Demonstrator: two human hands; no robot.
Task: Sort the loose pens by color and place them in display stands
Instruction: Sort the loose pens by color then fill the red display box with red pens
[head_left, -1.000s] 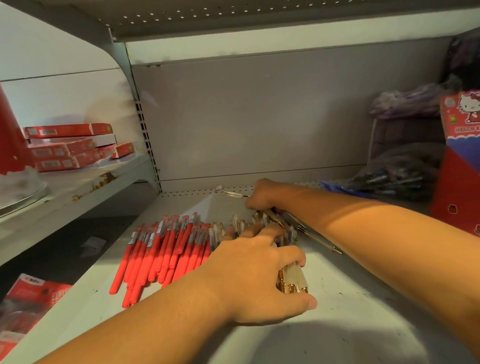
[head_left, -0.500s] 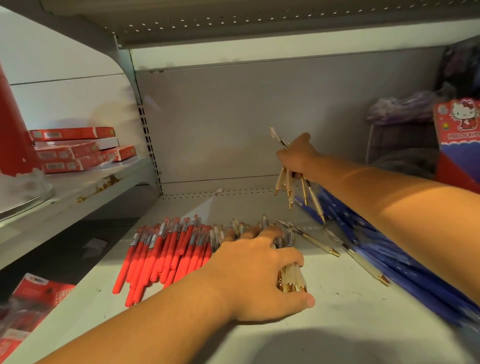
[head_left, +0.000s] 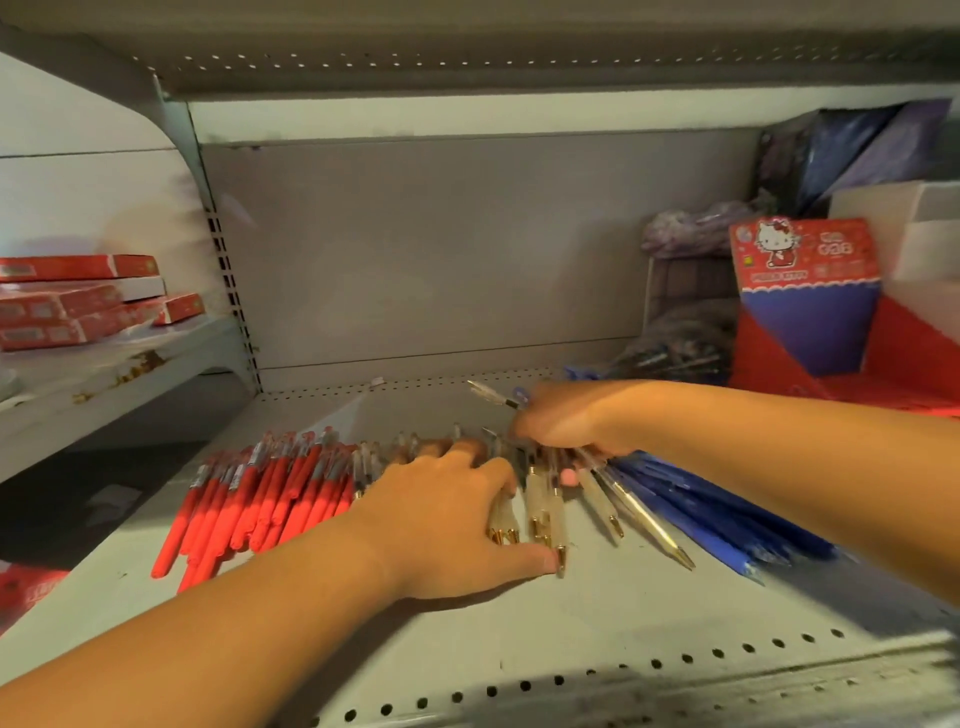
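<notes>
Three sorts of loose pens on shelf (head_left: 571, 618), red pens (head_left: 270, 493) at left, blue pens (head_left: 717, 525) at right, gold-tipped pens (head_left: 540, 512) between, left hand (head_left: 447, 514) flat, fingers spread, pressing these down, right hand (head_left: 561, 426) curled round a bunch of them (one end poking out behind), display box (head_left: 805, 270) far right.

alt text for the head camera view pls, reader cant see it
On a grey shelf, the left hand lies flat on pale gold-tipped pens while the right hand grips a few of them. Red pens lie to their left, blue pens to their right, a red-and-blue display stand behind.
</notes>
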